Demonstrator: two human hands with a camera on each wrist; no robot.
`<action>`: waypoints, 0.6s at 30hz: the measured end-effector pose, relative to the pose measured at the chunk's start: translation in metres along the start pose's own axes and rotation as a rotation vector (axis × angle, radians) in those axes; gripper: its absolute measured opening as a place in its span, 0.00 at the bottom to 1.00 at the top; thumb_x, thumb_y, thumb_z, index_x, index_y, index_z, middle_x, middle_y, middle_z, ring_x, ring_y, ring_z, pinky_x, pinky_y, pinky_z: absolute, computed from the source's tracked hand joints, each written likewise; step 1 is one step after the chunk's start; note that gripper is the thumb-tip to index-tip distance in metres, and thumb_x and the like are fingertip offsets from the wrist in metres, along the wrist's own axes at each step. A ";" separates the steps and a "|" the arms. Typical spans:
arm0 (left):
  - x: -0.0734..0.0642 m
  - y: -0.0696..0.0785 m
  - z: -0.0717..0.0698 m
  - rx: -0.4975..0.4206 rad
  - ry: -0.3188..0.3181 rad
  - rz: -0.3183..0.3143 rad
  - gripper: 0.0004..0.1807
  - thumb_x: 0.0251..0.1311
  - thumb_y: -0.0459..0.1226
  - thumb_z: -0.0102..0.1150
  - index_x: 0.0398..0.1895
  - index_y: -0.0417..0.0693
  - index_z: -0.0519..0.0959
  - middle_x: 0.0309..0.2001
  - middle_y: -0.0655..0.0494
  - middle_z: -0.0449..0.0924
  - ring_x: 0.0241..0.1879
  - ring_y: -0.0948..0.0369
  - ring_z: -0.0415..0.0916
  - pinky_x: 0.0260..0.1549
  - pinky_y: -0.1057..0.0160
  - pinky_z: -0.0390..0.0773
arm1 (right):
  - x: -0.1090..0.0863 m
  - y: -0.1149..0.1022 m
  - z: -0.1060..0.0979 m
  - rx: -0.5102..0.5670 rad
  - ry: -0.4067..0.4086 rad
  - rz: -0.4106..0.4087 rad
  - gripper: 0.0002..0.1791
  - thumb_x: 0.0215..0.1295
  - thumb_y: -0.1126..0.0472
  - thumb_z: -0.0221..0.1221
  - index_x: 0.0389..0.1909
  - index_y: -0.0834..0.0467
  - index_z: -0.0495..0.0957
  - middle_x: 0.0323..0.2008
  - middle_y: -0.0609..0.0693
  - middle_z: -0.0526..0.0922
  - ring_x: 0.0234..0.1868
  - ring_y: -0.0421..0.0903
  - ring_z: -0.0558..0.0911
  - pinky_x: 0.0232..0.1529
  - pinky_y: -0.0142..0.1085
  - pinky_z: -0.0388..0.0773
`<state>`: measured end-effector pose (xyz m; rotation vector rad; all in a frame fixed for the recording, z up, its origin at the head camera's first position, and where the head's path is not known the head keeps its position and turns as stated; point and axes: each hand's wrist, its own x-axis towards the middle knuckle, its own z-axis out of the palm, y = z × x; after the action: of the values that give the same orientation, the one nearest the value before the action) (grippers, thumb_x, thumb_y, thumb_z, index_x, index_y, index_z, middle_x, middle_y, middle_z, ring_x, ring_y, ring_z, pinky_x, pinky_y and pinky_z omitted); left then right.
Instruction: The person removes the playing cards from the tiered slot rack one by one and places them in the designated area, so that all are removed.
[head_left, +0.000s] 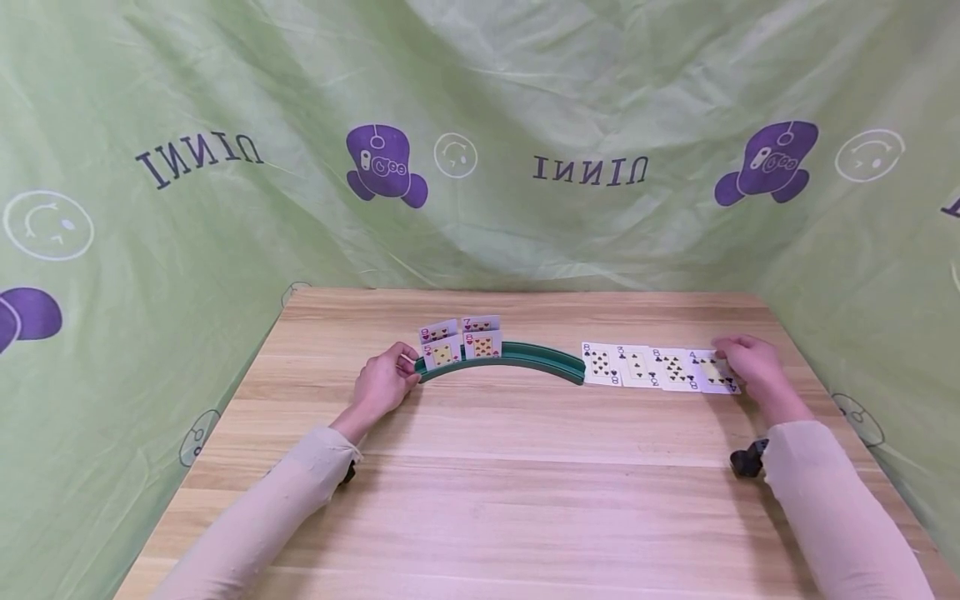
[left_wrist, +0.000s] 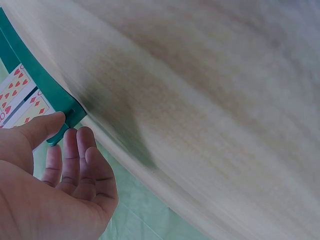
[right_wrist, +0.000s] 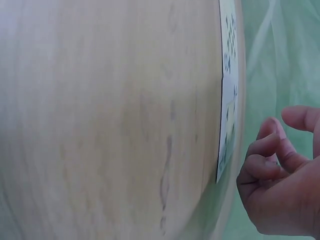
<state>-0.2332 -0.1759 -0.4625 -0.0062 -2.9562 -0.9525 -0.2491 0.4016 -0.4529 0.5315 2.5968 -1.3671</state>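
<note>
A curved green card holder (head_left: 540, 357) lies on the wooden table. Red-suit playing cards stand in two rows in its left part, among them an eight of hearts (head_left: 482, 344) and a five of diamonds (head_left: 442, 353). My left hand (head_left: 384, 382) pinches the holder's left end; in the left wrist view the thumb (left_wrist: 47, 126) presses on that end beside the cards. Right of the holder, several black-suit cards lie face up in a row. My right hand (head_left: 752, 367) is over the right edge of the last one, a four (head_left: 716, 372), its fingers loosely bent with nothing between them.
Farther left in that row lie two eights, one an eight (head_left: 600, 364) beside the holder's right end, and a three (head_left: 636, 367). Beyond the table's far edge hangs a green printed curtain (head_left: 510, 242). A black wrist device (head_left: 748, 460) sits under the right sleeve.
</note>
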 end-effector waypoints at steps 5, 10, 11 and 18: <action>0.000 0.000 0.000 -0.001 0.007 0.006 0.16 0.56 0.36 0.70 0.46 0.54 0.78 0.39 0.57 0.86 0.37 0.59 0.83 0.36 0.59 0.73 | -0.004 -0.010 0.007 0.003 -0.047 -0.041 0.36 0.77 0.42 0.42 0.73 0.65 0.59 0.60 0.61 0.71 0.43 0.44 0.73 0.39 0.37 0.72; 0.001 0.000 0.000 -0.001 0.012 0.012 0.16 0.56 0.36 0.70 0.46 0.54 0.78 0.39 0.57 0.86 0.37 0.59 0.82 0.36 0.59 0.73 | -0.005 -0.020 0.016 0.041 -0.082 -0.054 0.36 0.77 0.42 0.44 0.73 0.64 0.59 0.55 0.54 0.72 0.38 0.40 0.73 0.36 0.35 0.73; 0.001 0.000 0.000 -0.001 0.012 0.014 0.16 0.56 0.36 0.70 0.46 0.54 0.78 0.39 0.57 0.86 0.37 0.59 0.82 0.36 0.59 0.73 | -0.005 -0.022 0.018 0.042 -0.084 -0.060 0.35 0.77 0.43 0.44 0.72 0.65 0.60 0.55 0.54 0.72 0.38 0.40 0.73 0.36 0.34 0.73; 0.000 -0.001 0.001 -0.014 0.009 0.011 0.16 0.55 0.35 0.70 0.46 0.53 0.78 0.39 0.56 0.86 0.37 0.59 0.83 0.38 0.57 0.74 | -0.008 -0.040 0.033 0.058 -0.090 -0.115 0.31 0.77 0.48 0.45 0.70 0.65 0.63 0.54 0.57 0.73 0.37 0.40 0.74 0.34 0.32 0.73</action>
<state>-0.2330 -0.1760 -0.4636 -0.0193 -2.9382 -0.9689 -0.2576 0.3519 -0.4385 0.3252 2.5577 -1.4699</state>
